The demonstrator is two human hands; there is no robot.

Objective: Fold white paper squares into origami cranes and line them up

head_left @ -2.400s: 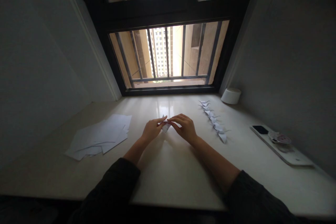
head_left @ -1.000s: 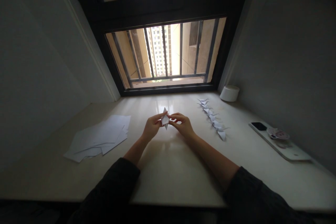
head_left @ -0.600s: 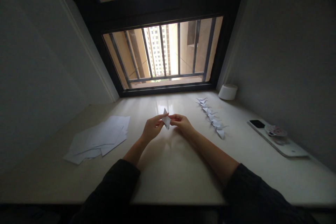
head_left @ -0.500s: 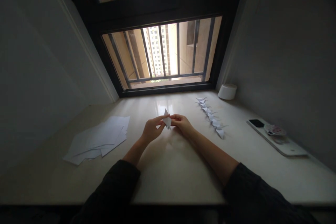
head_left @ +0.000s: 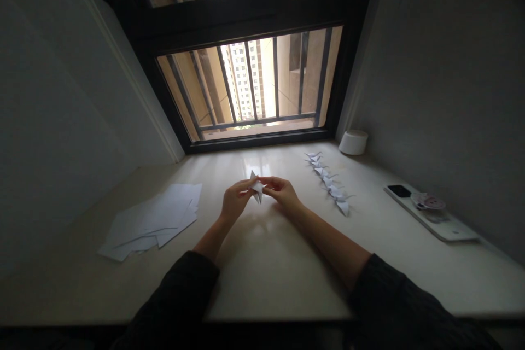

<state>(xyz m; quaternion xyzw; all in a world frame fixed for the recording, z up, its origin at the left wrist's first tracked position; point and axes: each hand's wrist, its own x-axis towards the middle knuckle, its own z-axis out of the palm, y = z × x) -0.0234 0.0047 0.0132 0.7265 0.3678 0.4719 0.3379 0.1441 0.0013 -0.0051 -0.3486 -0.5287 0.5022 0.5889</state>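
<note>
A small folded white paper piece (head_left: 257, 188) with pointed ends is held up over the middle of the pale sill. My left hand (head_left: 237, 197) pinches it from the left, thumb and fingers closed on its side. From the right, my right hand (head_left: 282, 190) grips its other edge with bent fingers. One point sticks up and split points hang down below the fingers. To the right, a row of several folded paper cranes (head_left: 327, 181) runs along the sill. On the left lies a loose stack of white paper sheets (head_left: 159, 216).
A white phone (head_left: 447, 227) with a round grip (head_left: 429, 201) lies by the right wall. A white rounded container (head_left: 353, 143) stands in the back right corner. Behind the sill (head_left: 279, 273) is a dark-framed window (head_left: 262, 139) with bars outside.
The folded paper has shifted slightly left and turned in my fingers, its lower points now spread apart. My right hand's fingers reach further across it. The view has tilted a little.
</note>
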